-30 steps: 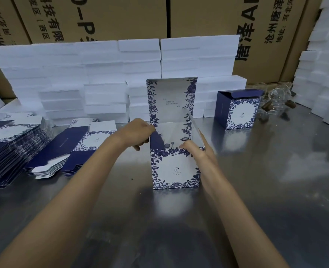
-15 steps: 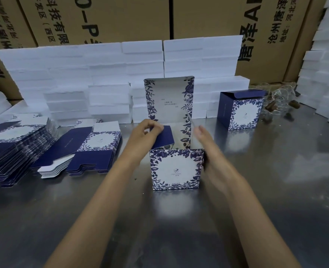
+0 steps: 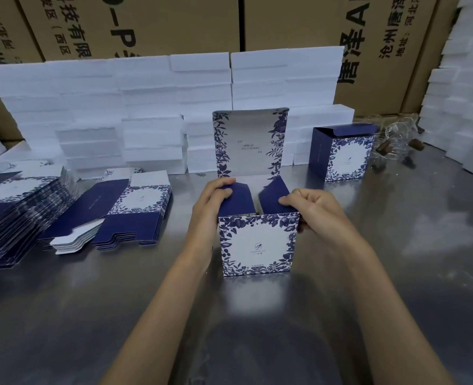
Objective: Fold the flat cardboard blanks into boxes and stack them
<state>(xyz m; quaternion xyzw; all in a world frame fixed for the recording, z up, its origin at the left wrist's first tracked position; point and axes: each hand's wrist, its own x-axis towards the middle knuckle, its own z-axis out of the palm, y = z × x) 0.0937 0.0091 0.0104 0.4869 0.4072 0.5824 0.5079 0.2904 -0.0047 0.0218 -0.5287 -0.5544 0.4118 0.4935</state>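
A blue-and-white floral box (image 3: 257,243) stands upright on the steel table in front of me, its tall lid flap (image 3: 250,143) still raised at the back. My left hand (image 3: 211,201) curls round the box's left side and holds the navy left side flap (image 3: 236,198) folded inward. My right hand (image 3: 310,215) grips the right edge, thumb and fingers pinching the navy right side flap (image 3: 275,195) inward. Flat blanks lie in piles (image 3: 135,215) at the left, with a taller pile (image 3: 15,207) further left. One folded box (image 3: 343,154) stands at the back right.
Stacks of white foam slabs (image 3: 152,107) line the back of the steel table (image 3: 396,273) and rise at the right (image 3: 463,107). Brown shipping cartons (image 3: 299,20) stand behind them. Clear glass items (image 3: 396,140) lie beside the folded box.
The right side flap has come down inward under my right hand, which now pinches it. My left hand has kept the left flap folded in. The view has shifted slightly.
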